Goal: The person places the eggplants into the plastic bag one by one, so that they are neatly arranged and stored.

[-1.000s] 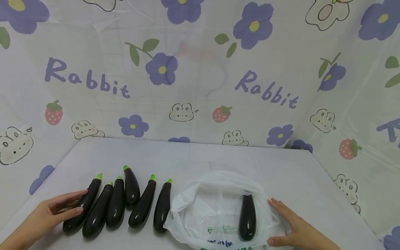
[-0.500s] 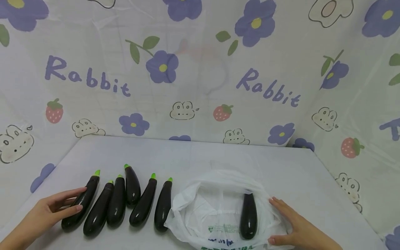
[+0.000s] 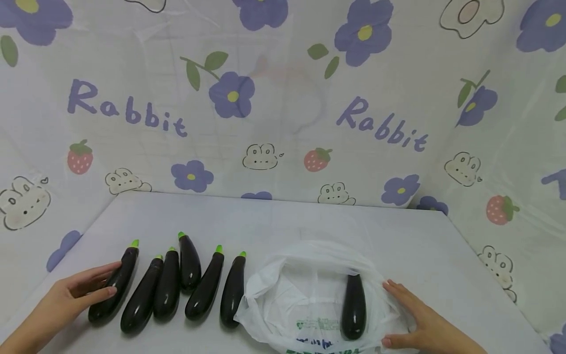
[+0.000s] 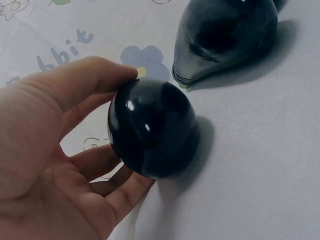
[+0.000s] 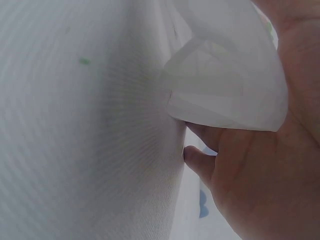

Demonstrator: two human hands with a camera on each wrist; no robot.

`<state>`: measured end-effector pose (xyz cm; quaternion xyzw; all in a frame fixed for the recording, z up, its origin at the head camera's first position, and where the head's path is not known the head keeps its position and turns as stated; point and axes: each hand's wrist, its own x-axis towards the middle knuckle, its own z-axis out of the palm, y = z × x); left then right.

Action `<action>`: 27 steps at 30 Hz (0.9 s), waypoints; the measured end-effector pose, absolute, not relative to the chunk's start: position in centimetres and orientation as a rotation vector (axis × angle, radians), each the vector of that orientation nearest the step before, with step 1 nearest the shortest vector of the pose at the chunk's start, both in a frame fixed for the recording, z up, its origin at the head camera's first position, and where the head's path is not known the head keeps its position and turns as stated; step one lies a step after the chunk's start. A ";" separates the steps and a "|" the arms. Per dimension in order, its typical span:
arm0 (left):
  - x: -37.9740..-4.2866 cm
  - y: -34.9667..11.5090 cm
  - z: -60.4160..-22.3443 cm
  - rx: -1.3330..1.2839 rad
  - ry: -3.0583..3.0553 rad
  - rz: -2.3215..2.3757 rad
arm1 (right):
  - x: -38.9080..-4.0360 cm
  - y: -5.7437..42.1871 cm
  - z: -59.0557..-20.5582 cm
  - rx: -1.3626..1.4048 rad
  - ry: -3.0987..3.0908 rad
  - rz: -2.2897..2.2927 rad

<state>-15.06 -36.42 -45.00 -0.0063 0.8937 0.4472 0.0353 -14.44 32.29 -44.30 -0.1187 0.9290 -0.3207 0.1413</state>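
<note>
My left hand point(image 3: 72, 297) holds the leftmost glossy black eggplant point(image 3: 116, 285) between thumb and fingers. In the left wrist view its rounded end point(image 4: 152, 127) faces the camera, with the thumb on one side and the fingertips on the other. On the right, an open-mouthed white plastic bag point(image 3: 265, 314) lies on the table, with one eggplant point(image 3: 353, 309) inside it. My right hand point(image 3: 426, 319) rests against the bag's right side, thumb and fingers spread and fairly straight. The right wrist view shows the white bag film point(image 5: 225, 80) against the palm; some fingers are hidden behind it.
Several more eggplants with green stem ends lie in a row, from a near neighbour point(image 3: 140, 297) to one point(image 3: 233, 292) touching the bag's left edge. The white table point(image 3: 212, 216) ends at a patterned cloth backdrop point(image 3: 283, 123).
The left hand has shifted the held eggplant slightly left, widening the gap to its neighbour. The right hand and the bag keep their places; the head view has moved slightly.
</note>
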 end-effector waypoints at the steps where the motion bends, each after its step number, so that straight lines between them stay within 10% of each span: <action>1: -15.1 -36.5 -45.0 -0.030 2.748 1.368 | -14.4 32.3 -44.3 -0.333 2.681 -0.922; 27: -14.6 -37.1 -44.5 -0.047 2.554 1.695 | -14.5 32.1 -44.4 -0.259 2.647 -0.905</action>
